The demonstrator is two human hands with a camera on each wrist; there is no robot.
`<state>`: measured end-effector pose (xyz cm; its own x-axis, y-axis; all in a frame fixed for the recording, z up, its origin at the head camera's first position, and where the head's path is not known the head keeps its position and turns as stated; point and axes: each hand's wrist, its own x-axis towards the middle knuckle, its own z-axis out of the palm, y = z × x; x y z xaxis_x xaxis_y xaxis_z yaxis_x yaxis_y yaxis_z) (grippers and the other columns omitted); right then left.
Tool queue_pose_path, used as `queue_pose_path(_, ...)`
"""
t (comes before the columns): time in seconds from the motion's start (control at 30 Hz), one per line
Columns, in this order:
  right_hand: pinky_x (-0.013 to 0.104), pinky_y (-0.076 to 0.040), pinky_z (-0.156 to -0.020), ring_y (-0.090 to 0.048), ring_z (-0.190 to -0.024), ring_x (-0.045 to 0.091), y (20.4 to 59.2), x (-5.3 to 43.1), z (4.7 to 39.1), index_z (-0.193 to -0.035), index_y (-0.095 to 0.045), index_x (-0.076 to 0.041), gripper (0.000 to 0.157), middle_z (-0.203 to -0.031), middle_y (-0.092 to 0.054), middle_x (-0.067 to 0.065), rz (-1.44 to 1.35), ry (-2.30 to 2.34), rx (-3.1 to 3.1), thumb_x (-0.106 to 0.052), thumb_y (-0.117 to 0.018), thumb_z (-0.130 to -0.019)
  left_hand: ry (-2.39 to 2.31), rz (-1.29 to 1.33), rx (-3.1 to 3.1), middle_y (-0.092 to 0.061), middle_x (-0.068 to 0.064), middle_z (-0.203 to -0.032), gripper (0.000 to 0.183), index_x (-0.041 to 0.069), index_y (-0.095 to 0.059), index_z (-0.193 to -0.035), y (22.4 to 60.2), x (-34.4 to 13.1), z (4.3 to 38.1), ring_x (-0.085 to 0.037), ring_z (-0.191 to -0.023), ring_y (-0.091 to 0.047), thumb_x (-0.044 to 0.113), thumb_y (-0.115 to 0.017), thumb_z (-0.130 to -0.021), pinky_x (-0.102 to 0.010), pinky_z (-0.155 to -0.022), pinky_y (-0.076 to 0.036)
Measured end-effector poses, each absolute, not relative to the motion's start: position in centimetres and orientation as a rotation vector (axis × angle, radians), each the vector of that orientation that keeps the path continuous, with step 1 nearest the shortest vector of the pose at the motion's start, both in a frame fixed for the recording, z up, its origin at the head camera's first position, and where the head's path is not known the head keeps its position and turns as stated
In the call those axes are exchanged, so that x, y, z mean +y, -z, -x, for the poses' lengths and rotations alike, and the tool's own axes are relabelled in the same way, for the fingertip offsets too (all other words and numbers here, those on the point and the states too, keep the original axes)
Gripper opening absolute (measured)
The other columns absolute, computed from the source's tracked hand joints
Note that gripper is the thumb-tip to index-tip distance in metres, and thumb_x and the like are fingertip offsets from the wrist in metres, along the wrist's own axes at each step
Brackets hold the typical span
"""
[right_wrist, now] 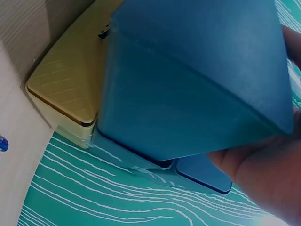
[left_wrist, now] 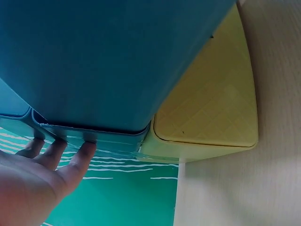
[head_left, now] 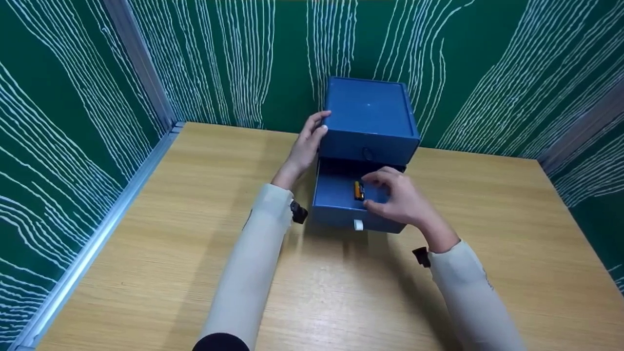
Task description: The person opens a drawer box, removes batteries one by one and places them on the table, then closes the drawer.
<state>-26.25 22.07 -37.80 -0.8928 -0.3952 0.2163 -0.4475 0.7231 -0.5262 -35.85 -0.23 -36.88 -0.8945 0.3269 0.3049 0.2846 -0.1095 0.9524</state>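
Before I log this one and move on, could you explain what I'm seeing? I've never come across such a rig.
There is no machine here, just a person's two bare hands. The large picture comes from a camera on the head, looking forward and down; the two smaller ones come from cameras on the left and right wrists.

On the wooden table stands a blue drawer unit; the wrist views also show its yellow bottom section. The left hand rests against the unit's side. The right hand is over the open drawer, close beside small orange-and-black items, perhaps batteries. Whether it grips them, I cannot tell.
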Motion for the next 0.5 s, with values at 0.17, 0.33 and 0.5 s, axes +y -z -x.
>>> queue_pose_path(0.17, 0.039, -0.044, -0.084, -0.05, -0.094, 0.019, 38.1, 22.1, 27.1, -0.107, -0.059, -0.011, 0.038, -0.106, -0.055, 0.002, -0.733, -0.896, -2.835, -0.022, -0.069, -0.072, -2.232, -0.742, 2.038, -0.022, 0.002, -0.141, 0.038, 0.019, -0.032, -0.132, 36.9, -0.1, 35.9, -0.011, -0.128, -0.024, 0.024, -0.034, -0.094, -0.037, -0.105, -0.021)
queue_pose_path(0.33, 0.039, -0.044, -0.083, -0.049, -0.092, 0.019, 38.2, 22.1, 27.9, -0.108, -0.058, -0.011, 0.039, -0.105, -0.054, 0.001, -0.698, -0.869, -2.879, -0.023, -0.069, -0.072, -2.209, -0.737, 2.064, -0.021, 0.003, -0.142, 0.038, 0.021, -0.032, -0.132, 36.9, -0.1, 36.0, -0.01, -0.129, -0.022, 0.026, -0.034, -0.094, -0.038, -0.106, -0.019)
queue_pose_path(0.5, 0.039, -0.043, -0.084, -0.049, -0.092, 0.019, 38.6, 22.0, 28.6, -0.11, -0.058, -0.011, 0.042, -0.105, -0.053, 0.001, -0.676, -0.812, -2.938, -0.026, -0.069, -0.072, -2.199, -0.716, 2.089, -0.022, 0.003, -0.142, 0.038, 0.023, -0.033, -0.132, 37.0, -0.2, 36.0, -0.01, -0.128, -0.024, 0.027, -0.034, -0.094, -0.038, -0.105, -0.021)
